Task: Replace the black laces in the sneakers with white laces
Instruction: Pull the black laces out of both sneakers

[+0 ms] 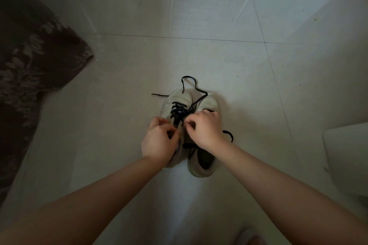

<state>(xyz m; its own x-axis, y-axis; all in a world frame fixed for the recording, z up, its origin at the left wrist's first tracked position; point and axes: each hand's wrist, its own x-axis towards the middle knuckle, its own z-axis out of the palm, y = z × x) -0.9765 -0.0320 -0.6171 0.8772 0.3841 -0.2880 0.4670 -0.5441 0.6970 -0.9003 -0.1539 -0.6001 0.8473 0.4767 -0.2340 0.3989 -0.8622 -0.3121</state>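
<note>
Two pale sneakers stand side by side on the tiled floor, toes pointing away from me. The left sneaker (180,98) carries a black lace (178,111) crossed through its eyelets, with loose ends trailing past the toe. My left hand (158,142) and my right hand (204,128) both pinch the lace near the upper eyelets, fingers curled. My right hand covers the front of the right sneaker (202,163); more black lace lies across and beside its opening. No white lace is in view.
A dark floral fabric (33,59) hangs along the left side. A pale rounded object (346,157) sits at the right edge. Light floor tiles (199,16) stretch beyond the shoes.
</note>
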